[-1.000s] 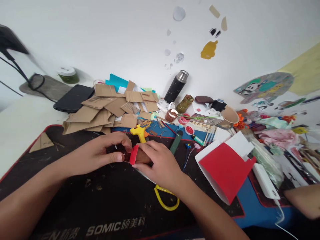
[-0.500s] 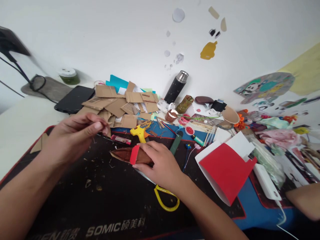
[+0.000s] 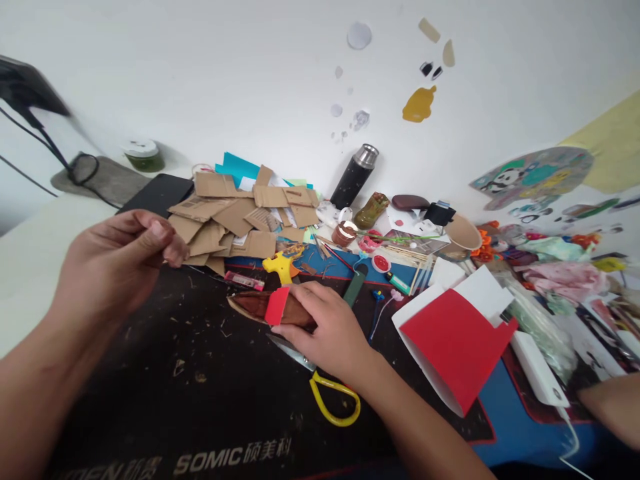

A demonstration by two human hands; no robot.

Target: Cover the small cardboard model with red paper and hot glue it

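My right hand (image 3: pixel 327 327) rests low over the mat, thumb and fingers closed around a brown boat-shaped cardboard piece (image 3: pixel 249 305). A small red paper piece (image 3: pixel 277 307) sits across its middle, by my fingertips. Raised at the left, my left hand (image 3: pixel 113 257) has its thumb pressed to curled fingers; whatever is in that pinch, if anything, cannot be made out. Scissors with yellow handles (image 3: pixel 345 421) lie beneath and in front of my right hand, partly covered by it. Just behind the boat-shaped piece lies a yellow glue gun (image 3: pixel 283 265).
Cardboard scraps (image 3: pixel 235 217) are heaped at the back. Beyond them stands a black thermos (image 3: pixel 350 180). A folded red card (image 3: pixel 457 347) lies to the right, near a white power strip (image 3: pixel 540 370). Another person's arm (image 3: pixel 613 407) enters at the right edge.
My left hand has drawn back left, away from the boat-shaped piece. My right hand keeps its hold, the piece shifting slightly right and exposing more of the scissor blades.
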